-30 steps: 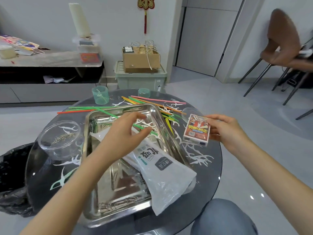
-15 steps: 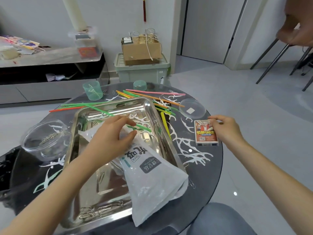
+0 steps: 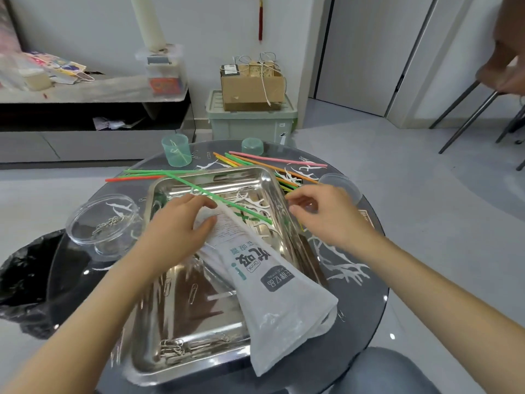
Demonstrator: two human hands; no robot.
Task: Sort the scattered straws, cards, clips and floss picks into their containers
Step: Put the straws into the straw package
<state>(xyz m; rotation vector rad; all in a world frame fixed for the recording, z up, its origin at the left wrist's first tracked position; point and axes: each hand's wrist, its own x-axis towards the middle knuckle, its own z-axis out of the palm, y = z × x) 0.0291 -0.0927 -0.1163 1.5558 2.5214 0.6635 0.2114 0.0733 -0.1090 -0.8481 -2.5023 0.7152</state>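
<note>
My left hand (image 3: pixel 176 231) pinches far end of white straw bag (image 3: pixel 264 268), lying in steel tray (image 3: pixel 181 362), other end overhanging tray's near right corner. My right hand (image 3: pixel 326 214) empty, fingers loosely curled, over tray's right rim. One green straw (image 3: pixel 199 189) lies diagonal, tray's far left corner toward right rim, tip just beside my right hand; likely easiest grab.

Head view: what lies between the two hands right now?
In the head view, a green straw slants across the gap, above white floss picks lying in the steel tray. Left hand pinches the straw bag; right hand holds nothing.
</note>
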